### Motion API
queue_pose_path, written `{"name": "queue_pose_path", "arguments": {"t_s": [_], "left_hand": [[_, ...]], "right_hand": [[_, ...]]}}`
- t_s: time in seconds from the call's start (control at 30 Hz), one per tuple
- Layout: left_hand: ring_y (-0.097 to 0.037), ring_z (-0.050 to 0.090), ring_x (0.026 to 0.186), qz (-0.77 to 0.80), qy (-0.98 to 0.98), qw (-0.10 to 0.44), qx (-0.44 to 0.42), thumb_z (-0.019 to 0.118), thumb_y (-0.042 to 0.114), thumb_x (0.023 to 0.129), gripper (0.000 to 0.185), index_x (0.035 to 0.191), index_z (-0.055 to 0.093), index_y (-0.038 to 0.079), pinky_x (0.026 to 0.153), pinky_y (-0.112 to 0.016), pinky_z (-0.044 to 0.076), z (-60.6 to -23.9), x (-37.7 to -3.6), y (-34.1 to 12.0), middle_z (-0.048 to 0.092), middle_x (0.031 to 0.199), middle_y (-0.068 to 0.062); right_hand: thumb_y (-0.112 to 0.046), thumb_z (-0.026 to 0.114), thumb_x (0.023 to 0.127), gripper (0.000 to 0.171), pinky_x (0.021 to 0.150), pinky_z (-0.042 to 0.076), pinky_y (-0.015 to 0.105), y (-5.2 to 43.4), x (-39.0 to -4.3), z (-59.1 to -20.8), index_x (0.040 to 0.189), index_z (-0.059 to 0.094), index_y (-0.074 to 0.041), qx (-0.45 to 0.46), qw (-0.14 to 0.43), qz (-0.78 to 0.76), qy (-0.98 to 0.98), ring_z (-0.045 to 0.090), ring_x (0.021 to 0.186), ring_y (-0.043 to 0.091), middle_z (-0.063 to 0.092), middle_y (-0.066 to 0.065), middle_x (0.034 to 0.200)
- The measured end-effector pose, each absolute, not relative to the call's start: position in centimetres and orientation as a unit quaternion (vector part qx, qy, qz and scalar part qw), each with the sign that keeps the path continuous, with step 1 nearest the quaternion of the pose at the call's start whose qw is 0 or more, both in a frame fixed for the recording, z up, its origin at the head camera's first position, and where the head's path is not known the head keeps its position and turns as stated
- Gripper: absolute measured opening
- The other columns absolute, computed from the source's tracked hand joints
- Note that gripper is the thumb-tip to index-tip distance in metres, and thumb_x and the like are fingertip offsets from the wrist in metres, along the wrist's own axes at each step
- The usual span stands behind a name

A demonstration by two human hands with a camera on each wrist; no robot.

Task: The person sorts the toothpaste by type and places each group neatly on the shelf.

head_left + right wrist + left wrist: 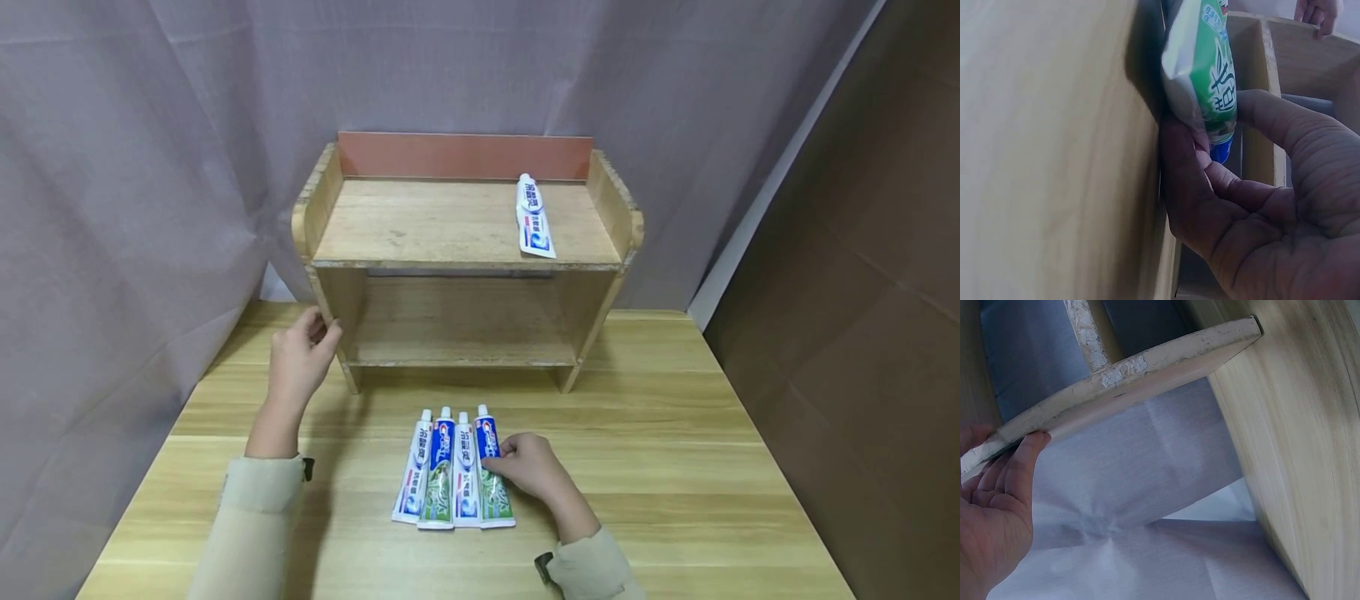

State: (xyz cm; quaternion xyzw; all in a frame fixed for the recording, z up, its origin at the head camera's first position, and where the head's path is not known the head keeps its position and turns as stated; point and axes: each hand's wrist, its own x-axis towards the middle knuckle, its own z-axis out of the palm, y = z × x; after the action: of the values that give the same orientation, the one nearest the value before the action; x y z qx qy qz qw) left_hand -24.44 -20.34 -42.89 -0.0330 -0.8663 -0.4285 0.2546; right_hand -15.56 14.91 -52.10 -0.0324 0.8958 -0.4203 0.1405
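My left hand (298, 354) pinches the front edge of the left side panel of a two-tier wooden shelf (465, 321); the left wrist view shows its fingers (1019, 465) against the panel's outer face. On the table lies a row of toothpaste tubes, caps toward the shelf, white and blue-green ones alternating. The rightmost, a blue-and-green toothpaste tube (497, 498), is held by its right edge between the thumb and fingers of my right hand (528, 467). Seen from the right wrist, the fingertips are partly hidden behind that tube (1213, 75).
A white toothpaste tube (534, 221) lies on the upper board, right of the middle, its flat end at the front edge. Grey curtain (465, 67) hangs behind the shelf, and a brown surface (847, 317) stands beyond the right edge of the wooden table (675, 467).
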Motion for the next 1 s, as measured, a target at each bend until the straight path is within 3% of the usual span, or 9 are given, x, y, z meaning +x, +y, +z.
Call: {"name": "queue_pose_path", "arguments": {"t_s": [1.0], "left_hand": [[-0.036,0.072,0.098,-0.420,-0.864,0.276,-0.042,0.063,0.018,0.096,0.024,0.111,0.070,0.001,0.083,-0.046,0.061,-43.1,-24.6,-20.4,0.073,0.106,-0.022]], "right_hand": [[-0.027,0.083,0.080,0.030,0.056,0.053,0.029,15.5,-16.0,-51.1,0.089,0.068,-0.002,-0.017,0.119,-0.442,0.889,0.059,0.063,0.016,0.065,0.003,0.072]]}}
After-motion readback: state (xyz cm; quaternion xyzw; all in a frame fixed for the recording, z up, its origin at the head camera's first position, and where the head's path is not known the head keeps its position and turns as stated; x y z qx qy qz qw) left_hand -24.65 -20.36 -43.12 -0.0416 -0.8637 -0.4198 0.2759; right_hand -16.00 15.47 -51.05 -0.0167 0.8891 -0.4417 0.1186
